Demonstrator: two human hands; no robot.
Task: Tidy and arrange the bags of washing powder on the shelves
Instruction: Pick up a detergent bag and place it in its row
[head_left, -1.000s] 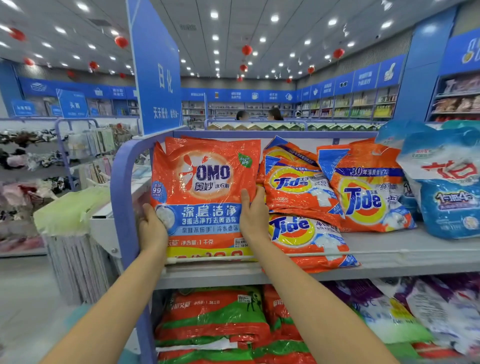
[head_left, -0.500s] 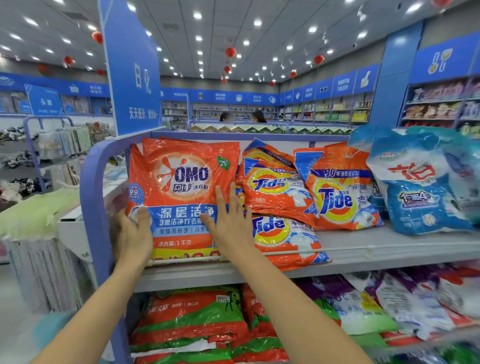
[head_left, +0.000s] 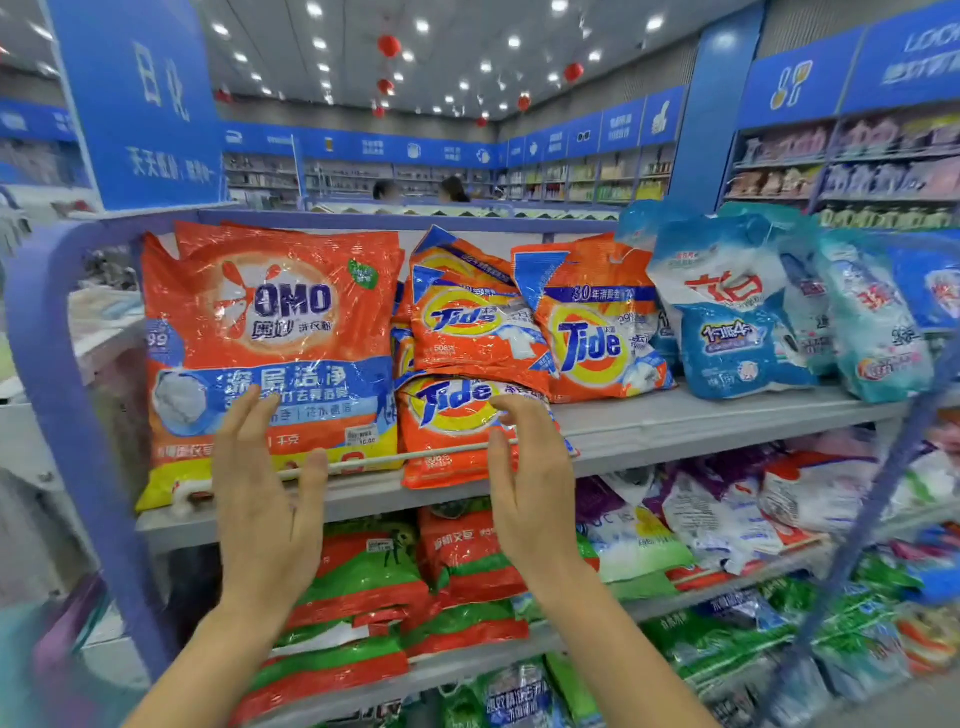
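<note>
**Both hands open in front of the top shelf, holding nothing**

Left hand (head_left: 262, 501) raised before the front edge of the top shelf (head_left: 701, 431), fingers (head_left: 244, 415) spread and loosely curved, empty; fingertips over the lower part of the OMO bag (head_left: 270, 332), contact not clear. Right hand (head_left: 535, 493) likewise open and empty, fingers curled a little, tips in front of the lower Tide bag (head_left: 452, 415); touching or just short of it, cannot tell.

OMO bag standing upright at the left end of the top shelf, against the blue side frame (head_left: 57, 374), bottom edge behind the thin white rail (head_left: 363, 461) along the shelf's front edge. Lower Tide bag lying just beside it toward the middle, front end hanging over the shelf's front edge and the rail. Second Tide bag (head_left: 472, 322) tilted on top of the lower one, leaning back. Third, larger Tide bag (head_left: 592, 332) propped just to the right, touching the second. Blue-and-white bags (head_left: 727, 312) crowded toward the right end of the shelf, leaning on one another.

Lower shelf beneath: red-and-green bags (head_left: 363, 587) stacked flat at the left end, purple and white bags (head_left: 727, 509) heaped toward the right. Blue hanging sign (head_left: 140, 98) above the shelf's left corner
</note>
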